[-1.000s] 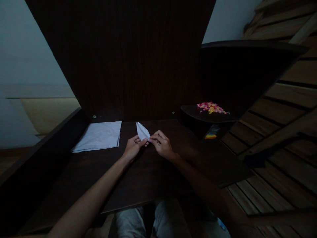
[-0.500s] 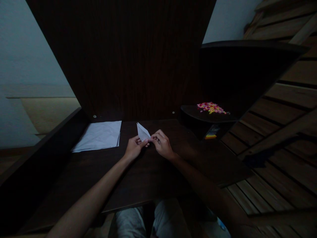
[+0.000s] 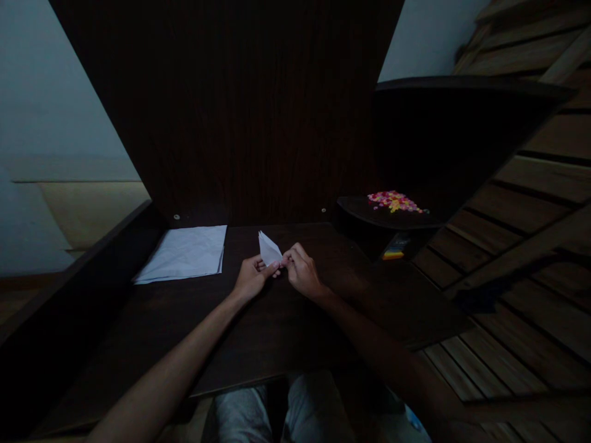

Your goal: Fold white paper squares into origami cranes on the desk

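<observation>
Head view: folded white paper [image 3: 271,250] is pinched in the left hand [image 3: 249,279]. Its near corner is nipped by the right hand [image 3: 303,271].

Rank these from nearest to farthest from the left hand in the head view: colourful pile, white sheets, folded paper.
1. Folded paper: held in the left hand.
2. White sheets: on the desk, left.
3. Colourful pile: on the shelf, right.

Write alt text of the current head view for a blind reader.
A person's left hand holds a folded white paper over a dark desk, the right hand at its lower corner. White sheets lie to the left; a heap of pink, red and yellow bits sits on a shelf to the right.
</observation>
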`<state>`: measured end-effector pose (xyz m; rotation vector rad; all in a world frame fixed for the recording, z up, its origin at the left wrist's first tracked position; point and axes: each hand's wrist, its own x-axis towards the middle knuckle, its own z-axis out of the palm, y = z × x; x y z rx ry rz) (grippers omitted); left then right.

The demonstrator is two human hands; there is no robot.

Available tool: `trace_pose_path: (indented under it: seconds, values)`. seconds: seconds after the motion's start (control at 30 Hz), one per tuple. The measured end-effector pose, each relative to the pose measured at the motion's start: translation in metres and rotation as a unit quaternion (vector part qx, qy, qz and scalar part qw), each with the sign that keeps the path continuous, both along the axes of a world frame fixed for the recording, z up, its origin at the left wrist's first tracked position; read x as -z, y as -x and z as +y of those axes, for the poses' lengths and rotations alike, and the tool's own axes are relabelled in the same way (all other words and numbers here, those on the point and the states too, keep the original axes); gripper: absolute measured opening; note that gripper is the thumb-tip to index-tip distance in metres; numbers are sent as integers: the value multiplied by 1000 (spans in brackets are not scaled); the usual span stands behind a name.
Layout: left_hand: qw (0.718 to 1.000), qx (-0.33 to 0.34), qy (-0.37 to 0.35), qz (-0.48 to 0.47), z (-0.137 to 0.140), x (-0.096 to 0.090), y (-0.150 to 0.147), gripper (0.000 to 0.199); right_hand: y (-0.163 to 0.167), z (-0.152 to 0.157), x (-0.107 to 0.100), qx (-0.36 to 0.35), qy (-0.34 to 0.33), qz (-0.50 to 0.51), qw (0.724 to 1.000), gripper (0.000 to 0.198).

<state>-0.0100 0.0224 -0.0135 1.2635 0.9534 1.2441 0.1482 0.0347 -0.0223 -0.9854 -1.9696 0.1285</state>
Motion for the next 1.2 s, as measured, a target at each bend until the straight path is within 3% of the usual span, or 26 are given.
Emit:
trace_pose_path:
  seconds: [0.43, 0.73, 0.9, 1.2]
  values:
    - [1000, -16, -14, -11, -1, -1, 0, 35, -1, 1, -3, -53, -30, 72, 996, 10]
    - [1000, 8, -4, 0, -4, 0, -3, 36, -1, 1, -1, 32, -3, -80, 996, 11]
    - [1000, 13, -5, 4, -2, 4, -2, 38, 0, 0, -3, 48, 15, -109, 993, 13]
    - [1000, -16, -19, -9, 1, 0, 2, 39, -5, 1, -7, -59, -14, -19, 998, 7]
